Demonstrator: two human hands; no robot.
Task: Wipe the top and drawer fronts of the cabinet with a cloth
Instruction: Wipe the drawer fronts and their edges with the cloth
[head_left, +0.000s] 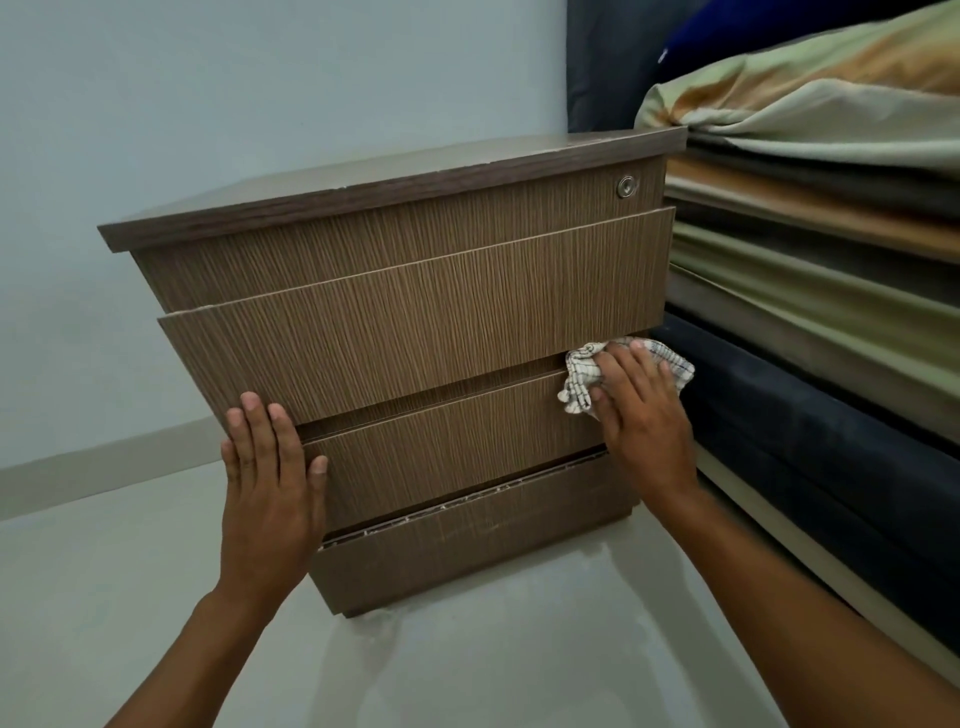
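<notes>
A brown wood-grain laminate cabinet (415, 312) with a darker brown top board (395, 179) stands on a pale glossy floor (130, 597), against a light blue wall (208, 93). A small round metal lock (627, 186) sits at the right end of the narrow uppermost front. Below it, one wide drawer front (441, 322) stands out from the fronts under it.

The white cloth with thin dark check lines (575, 387) is bunched against the right end of the drawer front just below that protruding one, tucked up under its lower edge. The right hand (641, 415) lies over the cloth with fingers spread and fairly straight, pressing it to the wood; cloth shows past the fingers on both sides.

The left hand (270, 478) is released and flat, holding nothing. Its straight fingertips touch the lower left corner of the protruding front, and its palm covers the left end of the front below.

Just beside the cabinet on the right is a bed (831, 415) with a dark blue base, carrying stacked layers covered in green and orange sheets (810, 104).
</notes>
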